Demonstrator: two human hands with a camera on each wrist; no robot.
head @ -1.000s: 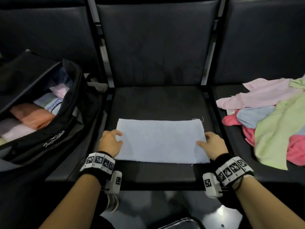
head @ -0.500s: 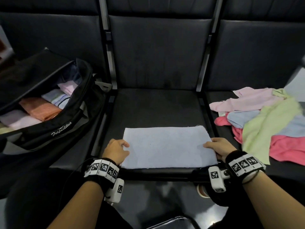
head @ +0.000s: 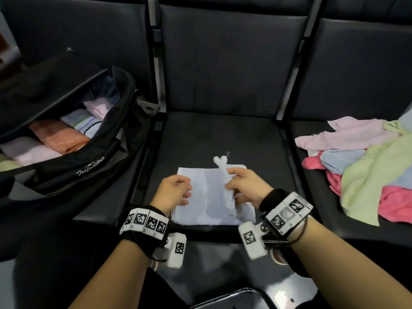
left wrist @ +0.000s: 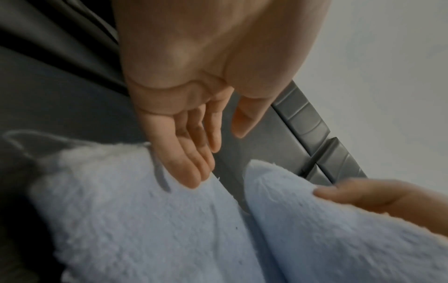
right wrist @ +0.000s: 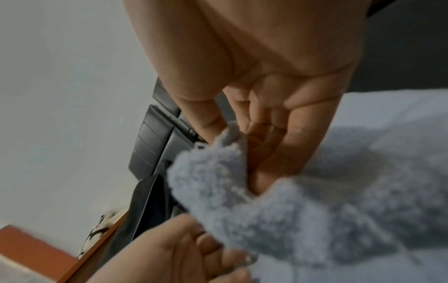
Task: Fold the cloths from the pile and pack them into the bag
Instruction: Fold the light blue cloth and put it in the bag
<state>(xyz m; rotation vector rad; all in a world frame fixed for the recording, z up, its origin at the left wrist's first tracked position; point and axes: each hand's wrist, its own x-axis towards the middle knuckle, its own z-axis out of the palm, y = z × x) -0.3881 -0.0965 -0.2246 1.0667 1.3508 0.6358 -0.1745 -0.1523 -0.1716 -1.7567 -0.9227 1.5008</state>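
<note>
Your right hand pinched the right-hand edge of the pale blue cloth between thumb and fingers and held it raised and bunched over the cloth's middle, apparently so that this half could be carried across to the left and laid down as the next fold. Your left hand sat at the cloth's left side with its fingers straight and relaxed, gripping nothing; the left wrist view showed the fingertips just at the cloth's edge, a placement that would steady the lower layer while the upper one came over. The cloth lay on the middle seat near its front edge, between the open black bag on the left seat, already holding folded cloths, and the loose pile of pink, green and blue cloths on the right seat. It looked soft and fleecy, with a nubbly pile, a loose thread at the raised corner, and a flat rectangular lower layer; the lifted portion stood up as a narrow, crumpled ridge.
</note>
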